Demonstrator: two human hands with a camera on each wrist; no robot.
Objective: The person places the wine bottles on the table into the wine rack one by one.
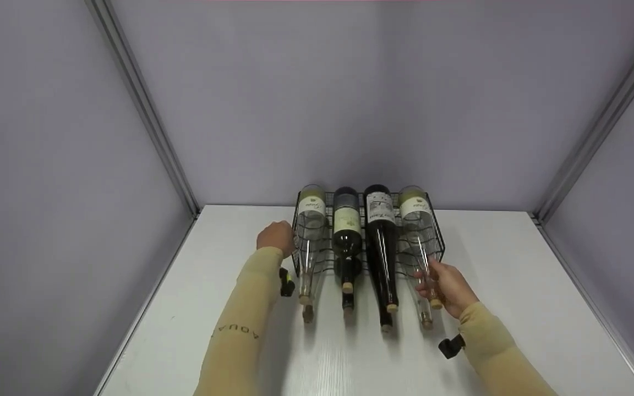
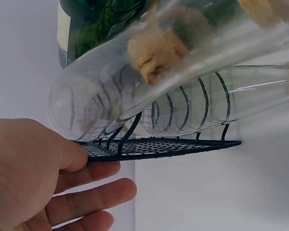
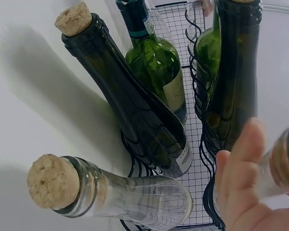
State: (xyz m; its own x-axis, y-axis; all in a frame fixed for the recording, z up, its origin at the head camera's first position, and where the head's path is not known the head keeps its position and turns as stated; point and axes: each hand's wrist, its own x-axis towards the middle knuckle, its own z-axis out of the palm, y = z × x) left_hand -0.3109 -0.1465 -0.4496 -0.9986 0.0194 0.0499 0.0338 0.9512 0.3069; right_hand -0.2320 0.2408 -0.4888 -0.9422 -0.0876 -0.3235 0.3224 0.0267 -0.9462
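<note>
A black wire wine rack [image 2: 159,148] lies on the white table, holding two layers of corked bottles with necks toward me. My left hand [image 1: 276,238] is at the rack's left side; in the left wrist view its thumb and index finger pinch the frame edge and the other fingers stretch out loosely. My right hand [image 1: 452,286] holds the neck of the upper right clear bottle [image 1: 416,215], fingers round its far side. Left of that bottle lie a long dark bottle [image 1: 381,236], a green-black bottle [image 1: 347,234] and another clear bottle [image 1: 311,220].
Lower bottles show mostly as necks, among them a clear one [image 1: 426,313] below my right hand and a dark one [image 1: 386,322] beside it. The white table [image 1: 328,363] extends around the rack. Grey panels [image 1: 317,99] enclose the back and sides.
</note>
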